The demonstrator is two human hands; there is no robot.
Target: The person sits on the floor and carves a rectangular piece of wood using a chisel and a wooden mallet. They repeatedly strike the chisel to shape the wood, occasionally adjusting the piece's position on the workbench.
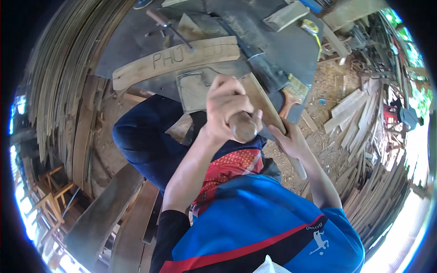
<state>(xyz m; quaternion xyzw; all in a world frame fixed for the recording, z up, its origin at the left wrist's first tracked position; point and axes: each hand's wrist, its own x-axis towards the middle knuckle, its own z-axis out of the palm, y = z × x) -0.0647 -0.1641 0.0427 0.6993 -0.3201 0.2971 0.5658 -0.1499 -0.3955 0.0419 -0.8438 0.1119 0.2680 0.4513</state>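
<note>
My left hand (226, 107) is closed around a thick round wooden handle (244, 127), whose butt end faces up toward me. Beyond the knuckles lies a broad, flat, greyish blade-like piece (191, 92); whether it joins the handle is hidden by my hand. My right hand (290, 140) grips a long narrow wooden board (261, 94) by its near part, the thumb lying on its face. The board slants from the dark worktable toward my lap. A paintbrush (295, 94) with a wooden handle rests just past my right hand.
On the dark table (132, 50) are a curved board with pencilled letters (175, 60), a long-shafted tool with a wooden handle (158, 17), a black tool (267, 72), a wood block (286, 16) and a yellow tape measure (311, 28). Planks (59, 77) stack at left; scraps (353, 111) lie right.
</note>
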